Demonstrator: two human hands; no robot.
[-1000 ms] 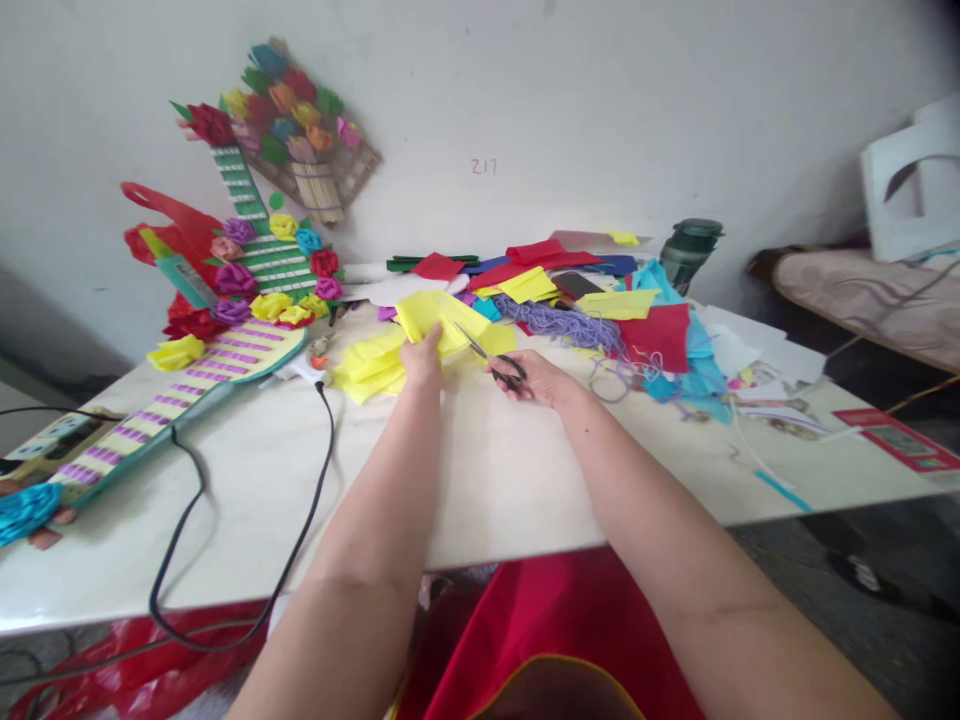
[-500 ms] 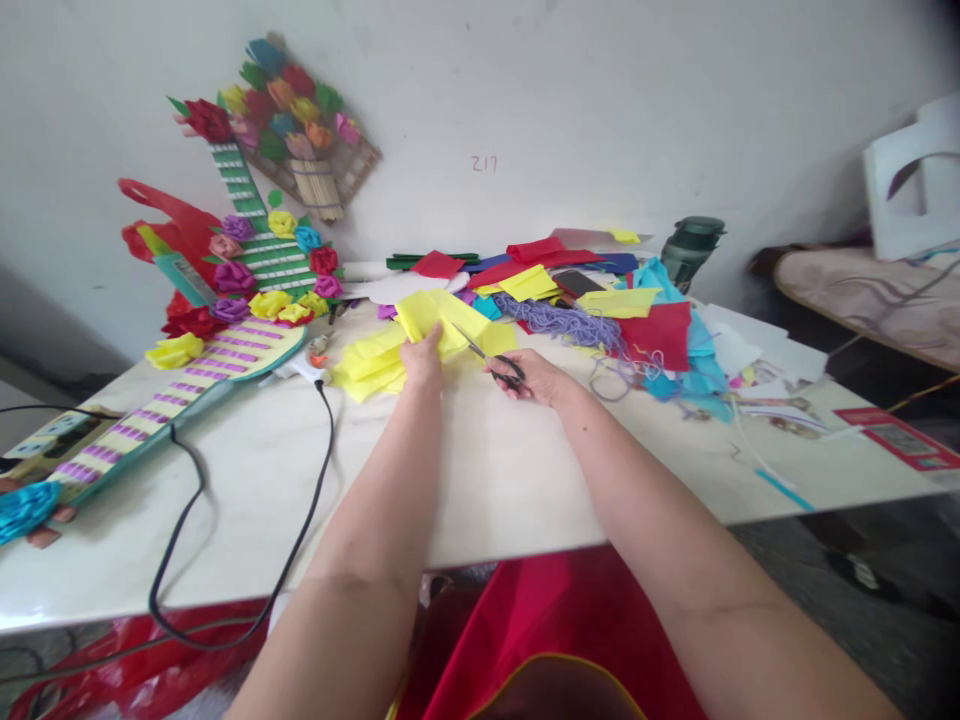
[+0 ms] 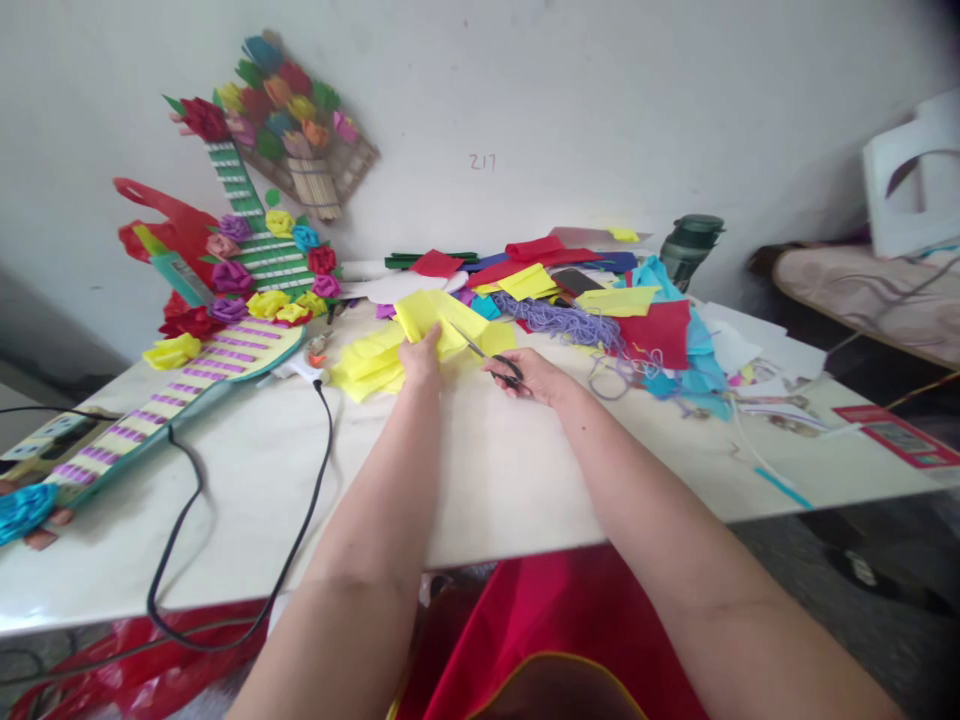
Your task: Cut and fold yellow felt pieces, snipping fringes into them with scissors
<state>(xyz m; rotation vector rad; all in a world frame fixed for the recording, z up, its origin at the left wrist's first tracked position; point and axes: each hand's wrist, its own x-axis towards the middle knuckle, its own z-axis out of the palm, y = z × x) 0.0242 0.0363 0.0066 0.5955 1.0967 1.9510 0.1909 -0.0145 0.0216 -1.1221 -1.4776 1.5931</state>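
My left hand (image 3: 422,357) is closed on a folded sheet of yellow crepe paper (image 3: 420,312), thumb on top. More yellow paper (image 3: 367,367) spreads out on the table to the left and beneath it. In my right hand (image 3: 530,378) is a pair of scissors (image 3: 507,372) with dark handles, fingers through the loops. The blades point up and left and lie at the right part of the held paper. Whether the blades are apart or closed is too small to tell.
Behind lie coloured paper pieces (image 3: 529,283) and tangled purple yarn (image 3: 566,323). A dark green bottle (image 3: 688,255) stands at the back right. Left are a flower-decorated craft piece (image 3: 225,358), a glue bottle (image 3: 180,275) and a black cable (image 3: 324,470). White scraps (image 3: 780,350) lie right.
Both hands, the yellow paper and the scissors keep nearly the same place. The whole view shifts very slightly; the scissors' handles seem to turn a little.
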